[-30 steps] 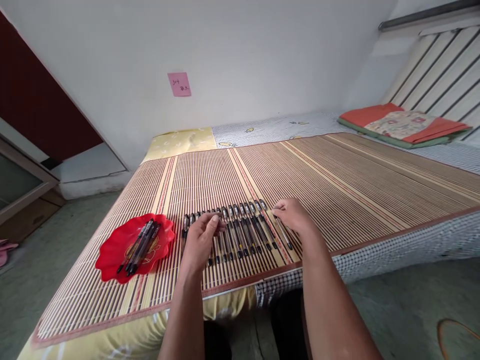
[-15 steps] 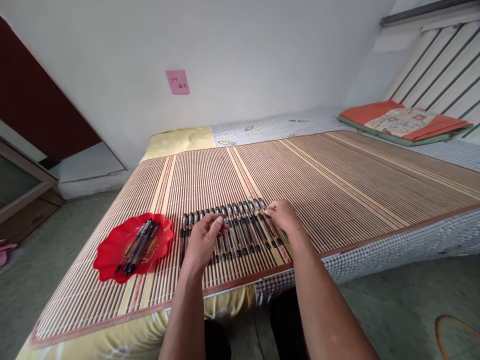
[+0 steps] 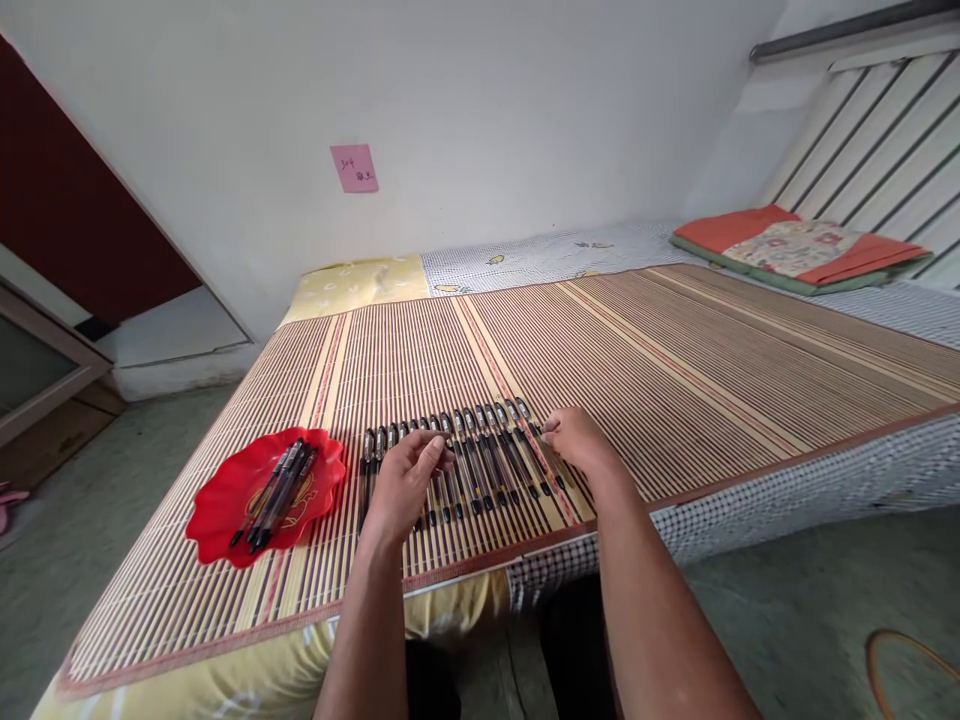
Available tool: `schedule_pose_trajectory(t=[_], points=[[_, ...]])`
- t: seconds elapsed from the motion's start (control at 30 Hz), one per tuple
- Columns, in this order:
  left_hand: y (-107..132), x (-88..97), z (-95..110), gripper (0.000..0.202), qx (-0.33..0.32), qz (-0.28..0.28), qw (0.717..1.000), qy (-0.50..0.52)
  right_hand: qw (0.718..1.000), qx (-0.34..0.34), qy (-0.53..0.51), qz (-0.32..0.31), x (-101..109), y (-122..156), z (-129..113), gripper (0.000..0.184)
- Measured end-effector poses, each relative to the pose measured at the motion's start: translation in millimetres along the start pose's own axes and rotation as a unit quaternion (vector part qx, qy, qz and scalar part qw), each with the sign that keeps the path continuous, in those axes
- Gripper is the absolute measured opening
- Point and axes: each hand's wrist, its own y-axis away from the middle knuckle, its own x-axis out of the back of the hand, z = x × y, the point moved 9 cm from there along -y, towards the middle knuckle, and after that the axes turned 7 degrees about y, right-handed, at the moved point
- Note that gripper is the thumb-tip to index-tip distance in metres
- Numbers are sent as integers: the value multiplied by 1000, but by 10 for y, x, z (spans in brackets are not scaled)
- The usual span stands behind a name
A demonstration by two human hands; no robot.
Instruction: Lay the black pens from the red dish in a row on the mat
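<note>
Several black-capped clear pens (image 3: 491, 455) lie side by side in a row on the striped bamboo mat (image 3: 420, 360), caps pointing toward the wall. My left hand (image 3: 409, 470) hovers over the left part of the row, hiding some pens. Its fingers are loosely curled, the thumb is a little apart, and no pen shows in its grasp. Just beyond the right end of the row is my right hand (image 3: 576, 438), apart from the last pen, with bent fingers and nothing seen between them. More pens lie in a bunch on a red scalloped plate (image 3: 217, 500) at the left.
A folded orange and floral cloth (image 3: 802, 245) lies at the far right of the bed, by a white slatted rail (image 3: 885, 150). The bamboo mat's front edge runs close to my forearms. On the white wall is a pink note (image 3: 355, 168).
My right hand has moved slightly right, away from the last pen in the row. The left hand and the plate of pens stay nearly in place.
</note>
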Motion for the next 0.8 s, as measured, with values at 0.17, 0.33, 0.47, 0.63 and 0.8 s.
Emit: schedule_pose_trajectory(t=[0.17, 0.33, 0.47, 0.63, 0.8], points=[[12, -5, -9, 46, 12, -6, 1000, -7, 1000, -5, 6, -12, -35, 26, -40, 9], [12, 0, 8, 47, 17, 2, 1000, -6, 1000, -2, 12, -7, -40, 24, -73, 8], [10, -4, 9, 46, 17, 6, 1000, 7, 1000, 3, 11, -10, -56, 17, -76, 9], [15, -11, 24, 43, 9, 1, 1000, 0, 1000, 3, 3, -17, -58, 33, -84, 12], [13, -7, 37, 45, 14, 6, 1000, -2, 1000, 10, 10, -9, -37, 38, -105, 13]])
